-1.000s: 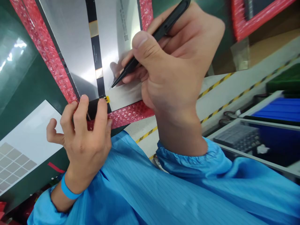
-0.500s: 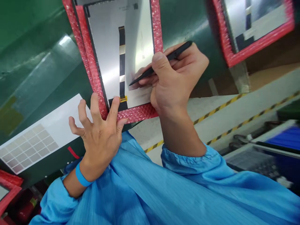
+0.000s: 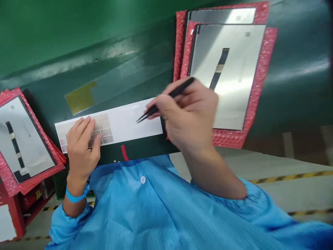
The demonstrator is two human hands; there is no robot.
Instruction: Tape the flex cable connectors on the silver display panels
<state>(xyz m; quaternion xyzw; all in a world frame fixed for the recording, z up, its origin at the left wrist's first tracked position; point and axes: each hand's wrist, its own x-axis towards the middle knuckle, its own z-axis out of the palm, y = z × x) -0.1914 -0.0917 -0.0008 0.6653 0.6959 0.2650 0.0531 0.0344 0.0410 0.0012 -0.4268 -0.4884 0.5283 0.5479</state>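
Black tweezers (image 3: 179, 89) are gripped in my right hand (image 3: 194, 114), their two tips apart above a white sheet (image 3: 127, 119). Flat on the left part of that sheet lies my left hand (image 3: 83, 147), fingers stretched out and partly covering a grid of greyish square stickers (image 3: 104, 126). Behind my right hand, a display panel (image 3: 231, 100) with a dark ribbon cable (image 3: 219, 68) rests on red bubble wrap (image 3: 256, 104). My right hand hides the panel's lower left corner and the cable's lower end.
Another panel (image 3: 33, 146) on red bubble wrap (image 3: 11, 177) lies at the far left. A clear strip with a yellow end (image 3: 80, 99) is on the green table mat (image 3: 91, 38). A short red tape piece (image 3: 124, 152) sticks near the table's front edge.
My view has swung left. Both hands have left the panel on the right: my left hand now rests on the sticker sheet, and my right hand holds the tweezers over it.
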